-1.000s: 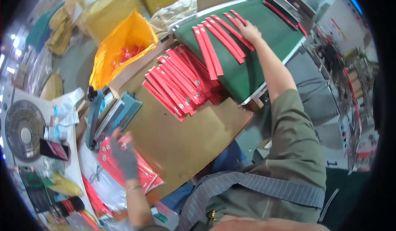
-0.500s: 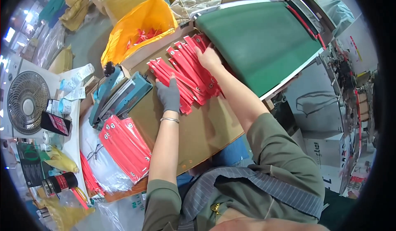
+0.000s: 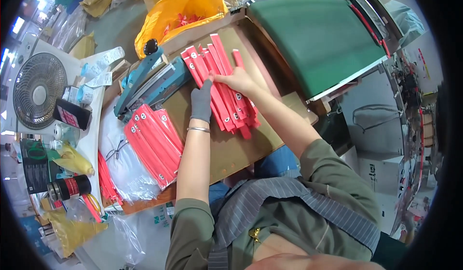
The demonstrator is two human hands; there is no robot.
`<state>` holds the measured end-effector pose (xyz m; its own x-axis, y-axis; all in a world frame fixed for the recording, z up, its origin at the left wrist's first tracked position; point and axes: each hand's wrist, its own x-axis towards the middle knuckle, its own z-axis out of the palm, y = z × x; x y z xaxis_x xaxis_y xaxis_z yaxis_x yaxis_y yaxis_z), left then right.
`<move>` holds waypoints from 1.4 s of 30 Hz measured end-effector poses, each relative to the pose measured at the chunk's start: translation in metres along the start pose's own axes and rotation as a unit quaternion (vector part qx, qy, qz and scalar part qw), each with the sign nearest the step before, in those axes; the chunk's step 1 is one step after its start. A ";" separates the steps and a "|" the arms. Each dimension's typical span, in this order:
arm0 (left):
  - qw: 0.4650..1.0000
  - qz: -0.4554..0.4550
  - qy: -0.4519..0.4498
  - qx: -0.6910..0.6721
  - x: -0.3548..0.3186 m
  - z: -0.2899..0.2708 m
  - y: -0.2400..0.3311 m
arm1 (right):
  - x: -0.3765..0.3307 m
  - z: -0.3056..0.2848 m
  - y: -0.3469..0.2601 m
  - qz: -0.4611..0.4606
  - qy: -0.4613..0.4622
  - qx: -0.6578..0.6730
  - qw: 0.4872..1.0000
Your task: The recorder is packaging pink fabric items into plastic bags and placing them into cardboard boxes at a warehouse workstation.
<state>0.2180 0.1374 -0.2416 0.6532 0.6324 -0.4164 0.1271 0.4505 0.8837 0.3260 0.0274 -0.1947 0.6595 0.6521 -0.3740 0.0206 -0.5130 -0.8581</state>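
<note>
A loose, fanned bundle of long flat red strips (image 3: 219,96) with pale ends and round marks stands over the brown cardboard work surface. My left hand (image 3: 201,98), in a grey glove with bare fingertips, grips the bundle's left side, its thumb across the front. From the right, my bare right hand (image 3: 237,81) closes on the same strips, its thumb reaching toward the left thumb. Most of the left fingers are hidden. Left of the hands lies a bagged stack of similar red strips (image 3: 154,144), beside a blue lever-handled tool (image 3: 161,84).
A green conveyor belt (image 3: 318,38) runs at the far right. An orange sack (image 3: 181,4) with red pieces inside stands beyond the surface. At left are a fan (image 3: 39,91), a phone (image 3: 71,114) and a dark jar (image 3: 70,188).
The red strips have been drawn together off the spot beside the belt, toward me. My right hand has moved left and nearer, close to my left hand. The whole view has shifted slightly.
</note>
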 end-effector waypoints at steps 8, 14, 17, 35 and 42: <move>0.999 -0.029 -0.001 0.043 -0.018 0.010 -0.021 | 0.002 0.003 0.043 -0.022 -0.013 0.145 0.989; 0.989 0.101 -0.069 -0.088 -0.069 0.015 0.006 | -0.051 0.001 0.027 -0.101 -0.141 0.445 0.879; 0.956 0.270 -0.115 -0.002 -0.104 0.015 0.038 | -0.071 -0.013 0.000 -0.207 -0.161 0.430 0.864; 0.910 0.309 -0.190 0.202 -0.143 -0.033 -0.019 | -0.140 -0.014 0.024 -0.305 -0.179 0.174 0.919; 0.875 0.320 -0.204 0.300 -0.147 -0.048 -0.039 | -0.139 -0.008 0.045 -0.375 -0.144 0.110 0.909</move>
<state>0.0816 0.0573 -0.2248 0.9306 0.3010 0.2083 -0.0737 -0.4035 0.9120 0.2418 -0.0906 -0.1782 0.2974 0.9079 0.2954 0.2105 0.2395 -0.9478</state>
